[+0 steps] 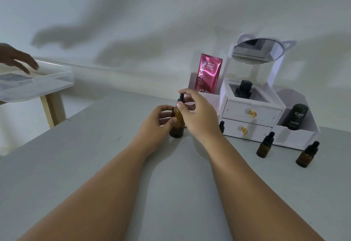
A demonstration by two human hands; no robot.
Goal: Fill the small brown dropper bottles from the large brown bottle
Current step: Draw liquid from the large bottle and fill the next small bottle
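**Opening the large bottle: hold and twist**

The large brown bottle [177, 125] stands upright on the grey table [95, 155], directly in front of you and left of the white organizer [250, 115]. Your left hand [157, 121] grips its body, fingers and thumb curled round the glass. Your right hand [197, 113] pinches the black dropper cap [180, 98] from above, with the thumb low near the collar and a fingertip on the bulb. The cap appears to be seated, so the step in hand is probably unscrewing it.

Keep the base flat on the table and let the left hand resist the turn. Take the twist on the rigid collar rather than the soft bulb, since squeezing the bulb may expel liquid as the pipette comes free. Lift the dropper straight up until its tip clears the neck.

Two small dropper bottles [264, 146] [307, 155] stand capped to your right, near the organizer's front, well apart from the large bottle. A third [221, 126] shows only partly behind your right wrist, so mind that wrist as you turn. All three must be uncapped before any liquid can go in. Their fill level cannot be judged here.

At the far left another person's hand [17, 58] hovers over a side table [38, 87], clear of your work.
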